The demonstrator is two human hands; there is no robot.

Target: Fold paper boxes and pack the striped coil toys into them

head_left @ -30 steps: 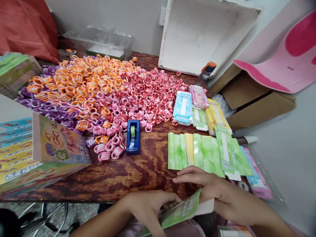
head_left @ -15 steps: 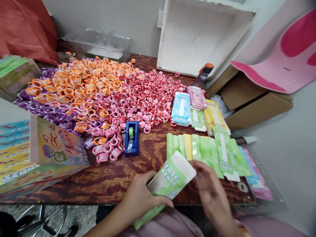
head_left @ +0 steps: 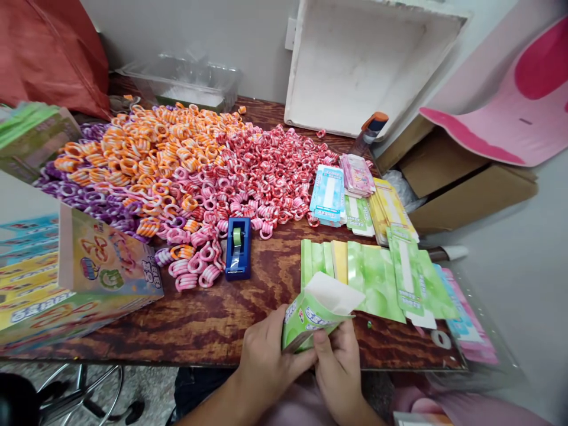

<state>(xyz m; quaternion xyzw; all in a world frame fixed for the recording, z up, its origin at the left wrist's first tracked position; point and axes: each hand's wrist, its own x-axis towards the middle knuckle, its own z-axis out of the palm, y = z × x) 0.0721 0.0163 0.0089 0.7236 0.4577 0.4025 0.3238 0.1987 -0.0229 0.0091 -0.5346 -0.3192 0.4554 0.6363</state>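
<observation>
A small green printed carton (head_left: pixel 306 322) is in both my hands, above the table's front edge. Its white inner flap stands up at the top, and printed lettering shows on its side. Fingers of my left hand (head_left: pixel 266 349) wrap round its left side. My right hand (head_left: pixel 339 361) grips its lower right side, thumb pressed on the front. Just beyond the carton lie flat green carton blanks (head_left: pixel 373 278), with a narrow yellow piece (head_left: pixel 339 260) among them. To the left, a blue tape dispenser (head_left: pixel 238 248) holds a green roll.
A big heap of coiled striped rings (head_left: pixel 199 165) covers the table's back left. Printed display boxes (head_left: pixel 110 254) stand at the left. Blue carton blanks (head_left: pixel 328 192), pink ones (head_left: pixel 357 174) and yellow ones (head_left: pixel 393 207) lie right, near a white foam box (head_left: pixel 359 65) and a cardboard box (head_left: pixel 479 201).
My right hand has come in from the carton's right and now grips it. The carton has turned more upright, its white flap tipped open toward the right.
</observation>
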